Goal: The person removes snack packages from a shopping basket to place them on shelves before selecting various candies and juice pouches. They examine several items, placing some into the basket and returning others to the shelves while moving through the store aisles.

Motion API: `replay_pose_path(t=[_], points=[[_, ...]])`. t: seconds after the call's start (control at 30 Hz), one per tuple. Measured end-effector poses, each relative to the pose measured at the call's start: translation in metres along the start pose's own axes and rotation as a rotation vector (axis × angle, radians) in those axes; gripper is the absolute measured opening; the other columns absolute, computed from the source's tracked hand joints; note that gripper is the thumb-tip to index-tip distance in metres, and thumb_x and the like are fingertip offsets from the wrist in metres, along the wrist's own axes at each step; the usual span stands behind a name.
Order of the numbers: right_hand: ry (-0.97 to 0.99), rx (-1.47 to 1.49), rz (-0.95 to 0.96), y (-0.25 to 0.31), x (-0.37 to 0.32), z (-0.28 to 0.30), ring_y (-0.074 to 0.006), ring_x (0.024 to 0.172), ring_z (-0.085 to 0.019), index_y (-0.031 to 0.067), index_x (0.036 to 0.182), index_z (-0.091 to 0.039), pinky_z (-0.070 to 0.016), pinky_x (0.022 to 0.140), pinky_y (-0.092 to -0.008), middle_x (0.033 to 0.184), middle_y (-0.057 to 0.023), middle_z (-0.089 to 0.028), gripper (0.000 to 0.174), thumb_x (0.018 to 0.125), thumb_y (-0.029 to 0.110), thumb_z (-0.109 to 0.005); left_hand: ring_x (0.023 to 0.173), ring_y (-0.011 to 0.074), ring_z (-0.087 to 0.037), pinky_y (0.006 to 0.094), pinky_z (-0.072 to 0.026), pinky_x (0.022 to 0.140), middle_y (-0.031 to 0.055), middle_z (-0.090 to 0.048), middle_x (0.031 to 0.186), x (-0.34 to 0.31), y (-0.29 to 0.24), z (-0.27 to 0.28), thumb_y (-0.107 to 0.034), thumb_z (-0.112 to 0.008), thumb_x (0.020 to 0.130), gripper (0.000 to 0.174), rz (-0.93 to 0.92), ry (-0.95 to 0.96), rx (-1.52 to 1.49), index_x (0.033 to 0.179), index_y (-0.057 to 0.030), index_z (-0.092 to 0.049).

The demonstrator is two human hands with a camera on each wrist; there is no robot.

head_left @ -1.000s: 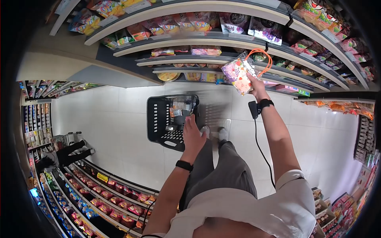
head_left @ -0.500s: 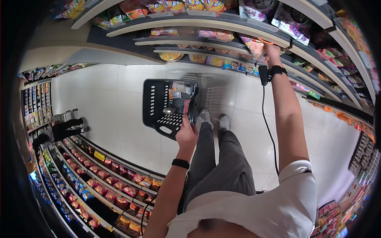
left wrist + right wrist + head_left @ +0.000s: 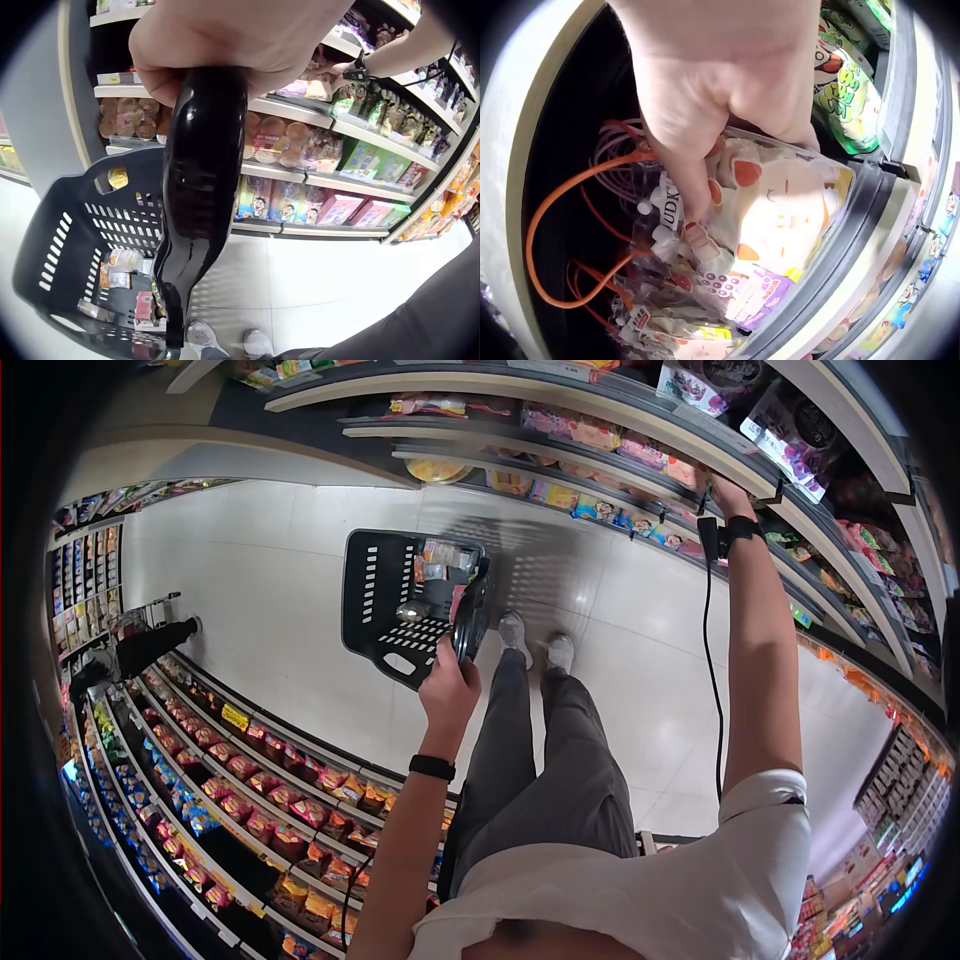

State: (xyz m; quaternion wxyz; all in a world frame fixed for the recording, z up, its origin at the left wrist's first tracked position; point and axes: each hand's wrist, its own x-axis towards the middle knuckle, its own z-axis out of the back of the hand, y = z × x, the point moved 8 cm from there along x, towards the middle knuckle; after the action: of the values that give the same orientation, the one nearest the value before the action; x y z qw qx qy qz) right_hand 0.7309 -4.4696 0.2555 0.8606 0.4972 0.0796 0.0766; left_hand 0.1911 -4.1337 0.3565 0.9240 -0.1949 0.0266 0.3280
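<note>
My left hand (image 3: 448,685) grips the black handle (image 3: 199,172) of a dark shopping basket (image 3: 390,620), the handle standing raised at the basket's right side. Inside the basket, small packets (image 3: 120,261) and a pink box (image 3: 145,307) lie on the slotted bottom. Deep in a shelf to the right, my right hand (image 3: 727,97) holds a clear snack bag (image 3: 780,202) printed with strawberries and grapes, thumb on its front and fingers over its top edge. Its orange cord (image 3: 536,247) loops out left. A similar clear bag (image 3: 694,341) sits beside it.
Green snack bags (image 3: 847,97) stand beyond the shelf divider. A raised lip (image 3: 832,262) runs along the shelf front. Shelves of red snack bags (image 3: 285,800) line the lower left. Another person (image 3: 150,650) is farther down the aisle at left.
My right hand has carried the clear bag from in front of the shelf into it. My left hand, open over the basket earlier, now grips the raised handle. The view has shifted right.
</note>
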Motion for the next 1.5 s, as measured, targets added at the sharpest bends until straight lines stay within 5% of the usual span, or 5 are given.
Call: replay_pose_path(t=[0.47, 1.0, 1.23, 1.33, 1.5], points=[[-0.197, -0.662, 0.47, 0.098, -0.068, -0.027, -0.0386, 0.094, -0.062, 0.0001, 0.109, -0.059, -0.049, 0.082, -0.0444, 0.097, -0.0202, -0.064, 0.044, 0.078, 0.021, -0.081, 0.066, 0.0365, -0.067, 0.0424, -0.0551, 0.056, 0.0179, -0.066, 0.081, 0.003, -0.004, 0.004, -0.012, -0.068, 0.079, 0.056, -0.081, -0.082, -0.005, 0.129, -0.0019, -0.046], [0.065, -0.978, 0.096, -0.001, -0.021, -0.041, -0.0418, 0.1, -0.064, 0.0098, 0.103, -0.073, -0.0494, 0.088, -0.0493, 0.096, -0.0224, -0.07, 0.041, 0.095, 0.044, -0.052, 0.065, 0.0337, -0.067, 0.0422, -0.0539, 0.056, 0.0157, -0.066, 0.081, 0.006, 0.003, 0.011, -0.01, -0.066, 0.08, 0.046, -0.047, -0.096, -0.097, 0.123, -0.0039, -0.049], [-0.017, -0.465, 0.428, 0.059, -0.148, -0.064, -0.0461, 0.131, -0.043, -0.0073, 0.146, -0.028, -0.0344, 0.11, -0.0441, 0.139, -0.0338, -0.044, 0.092, 0.076, 0.019, -0.081, 0.064, 0.0328, -0.065, 0.0428, -0.0519, 0.053, 0.0124, -0.064, 0.078, -0.002, -0.002, 0.009, -0.013, -0.062, 0.081, 0.04, -0.067, -0.135, -0.21, 0.118, -0.0051, -0.049], [0.302, -0.642, 0.347, 0.011, -0.248, -0.136, -0.0412, 0.128, -0.047, -0.006, 0.144, -0.035, -0.0374, 0.108, -0.0459, 0.137, -0.0278, -0.049, 0.08, 0.084, 0.026, -0.077, 0.063, 0.0333, -0.066, 0.0439, -0.0518, 0.052, 0.0134, -0.064, 0.078, -0.013, -0.021, -0.023, -0.014, -0.06, 0.083, 0.039, -0.057, -0.028, -0.233, 0.119, -0.0045, -0.047], [0.749, 0.451, -0.748, 0.045, -0.412, -0.21, -0.0338, 0.124, -0.053, 0.0038, 0.145, -0.039, -0.041, 0.106, -0.0448, 0.136, -0.0204, -0.053, 0.08, 0.097, 0.067, -0.034, 0.073, 0.0363, -0.068, 0.0464, -0.0535, 0.057, 0.0187, -0.062, 0.098, -0.043, -0.075, -0.093, -0.019, -0.062, 0.083, 0.057, -0.066, 0.264, -0.399, 0.132, -0.0037, -0.038]])
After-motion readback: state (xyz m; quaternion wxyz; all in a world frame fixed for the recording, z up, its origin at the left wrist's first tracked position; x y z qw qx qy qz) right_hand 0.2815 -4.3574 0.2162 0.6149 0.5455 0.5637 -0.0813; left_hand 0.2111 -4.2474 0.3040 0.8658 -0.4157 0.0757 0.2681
